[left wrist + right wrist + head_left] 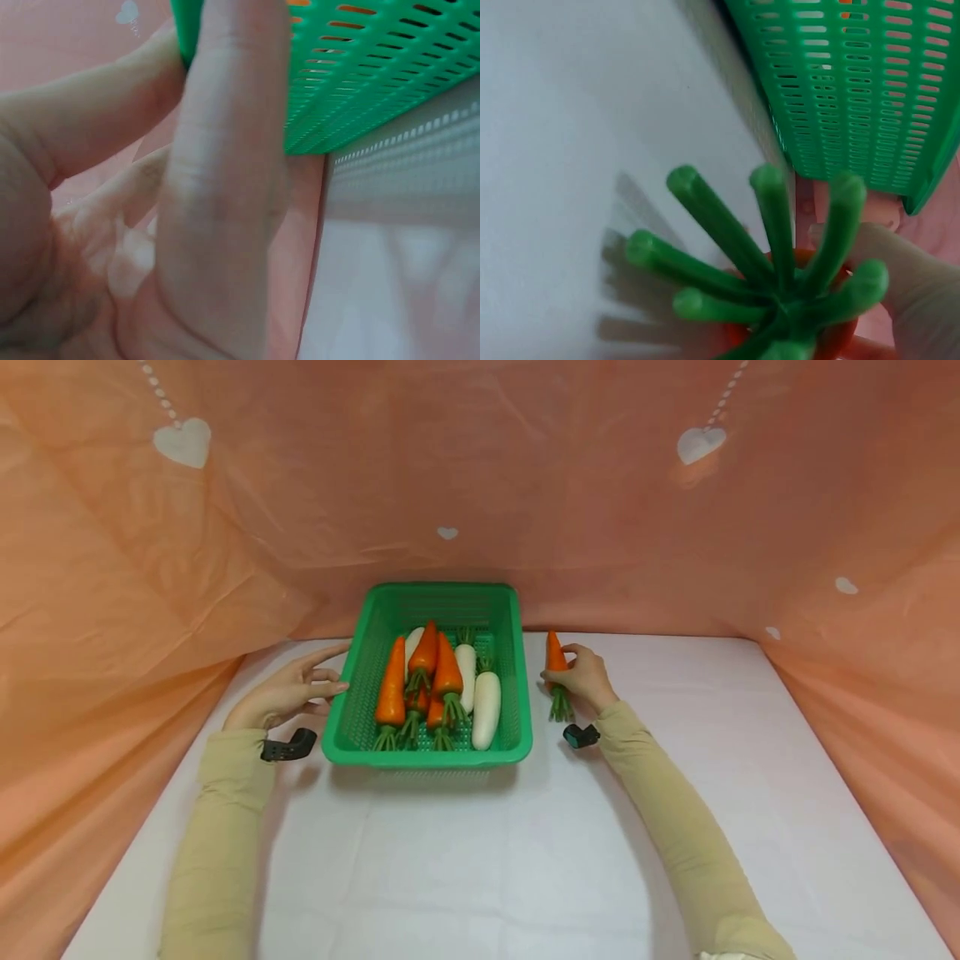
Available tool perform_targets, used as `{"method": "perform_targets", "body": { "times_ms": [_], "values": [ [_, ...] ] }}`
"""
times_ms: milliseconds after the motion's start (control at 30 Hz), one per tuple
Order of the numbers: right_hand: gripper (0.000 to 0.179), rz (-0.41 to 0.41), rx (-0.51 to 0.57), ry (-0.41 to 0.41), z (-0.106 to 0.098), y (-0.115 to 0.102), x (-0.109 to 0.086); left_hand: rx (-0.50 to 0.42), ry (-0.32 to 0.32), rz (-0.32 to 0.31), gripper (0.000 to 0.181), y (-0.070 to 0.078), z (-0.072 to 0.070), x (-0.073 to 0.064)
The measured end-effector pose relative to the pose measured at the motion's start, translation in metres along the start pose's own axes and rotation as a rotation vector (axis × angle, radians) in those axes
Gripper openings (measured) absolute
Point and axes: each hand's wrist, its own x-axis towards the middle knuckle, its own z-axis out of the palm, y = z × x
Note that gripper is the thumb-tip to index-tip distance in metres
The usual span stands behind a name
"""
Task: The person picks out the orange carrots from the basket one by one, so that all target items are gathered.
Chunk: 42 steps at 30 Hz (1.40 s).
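My right hand [588, 678] grips an orange carrot [556, 653] just right of a green basket [522, 693]. The carrot's green stem stubs [727, 232] point toward the camera in the right wrist view, hiding most of its body. At the basket's left side, my left hand [288, 689] touches the rim with its fingers extended. In the left wrist view, one finger [225, 172] crosses in front of the green rim. Inside the basket lie several carrots [392, 685] and three white radishes [487, 710], one partly hidden behind the carrots.
A white cloth [442, 860] covers the table. Orange sheeting with white hearts [480, 468] hangs close behind the basket and along both sides. Each wrist wears a small black camera [288, 746].
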Motion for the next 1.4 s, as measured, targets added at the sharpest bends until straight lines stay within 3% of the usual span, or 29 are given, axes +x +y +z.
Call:
{"method": "perform_targets", "body": {
  "times_ms": [267, 400, 533, 733, 1033, 1233, 1400],
  "values": [
    [0.067, 0.007, 0.026, -0.024, -0.005, 0.002, -0.001, -0.018, 0.014, -0.031, 0.074, 0.003, 0.002, 0.000],
    [0.062, 0.006, 0.102, -0.023, -0.018, -0.005, -0.002, -0.029, 0.020, -0.031, 0.075, 0.004, 0.002, -0.001],
    [0.058, -0.043, 0.236, -0.019, -0.040, -0.028, -0.001, -0.033, 0.010, -0.023, 0.075, 0.004, 0.003, -0.001],
    [0.056, -0.088, 0.338, -0.121, -0.057, -0.074, 0.002, -0.030, -0.004, -0.027, 0.074, 0.004, 0.001, 0.000],
    [0.050, -0.106, 0.459, -0.361, -0.027, -0.123, 0.001, -0.018, -0.002, -0.039, 0.073, 0.007, 0.001, -0.004],
    [0.049, -0.108, 0.433, -0.466, 0.001, -0.139, 0.000, -0.017, -0.004, -0.043, 0.075, 0.008, 0.001, -0.005],
    [0.053, -0.052, 0.383, -0.526, 0.022, -0.142, 0.004, -0.009, 0.006, -0.049, 0.075, 0.008, 0.003, -0.004]
  ]
}}
